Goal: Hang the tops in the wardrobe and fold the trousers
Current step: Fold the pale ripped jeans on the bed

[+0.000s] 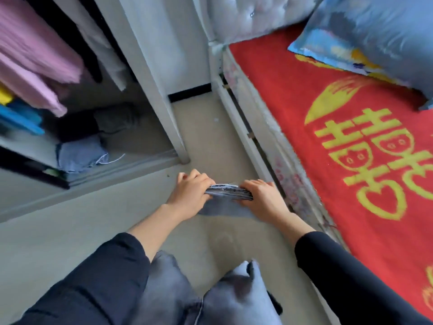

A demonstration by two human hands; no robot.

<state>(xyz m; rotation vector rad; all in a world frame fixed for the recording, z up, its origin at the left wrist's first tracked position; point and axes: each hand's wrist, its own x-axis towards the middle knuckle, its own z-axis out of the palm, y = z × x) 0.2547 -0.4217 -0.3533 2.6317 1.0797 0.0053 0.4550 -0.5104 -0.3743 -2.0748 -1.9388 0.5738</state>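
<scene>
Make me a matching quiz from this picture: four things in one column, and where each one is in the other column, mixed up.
Things
1. jeans
2. pink top
3. pillow
4. blue bundle

Places
A. on the red blanket
B. gripped between the left hand and the right hand
C. on the wardrobe floor
D. hanging in the wardrobe

Pairs: 1-B, 2-D, 3-A, 4-C
</scene>
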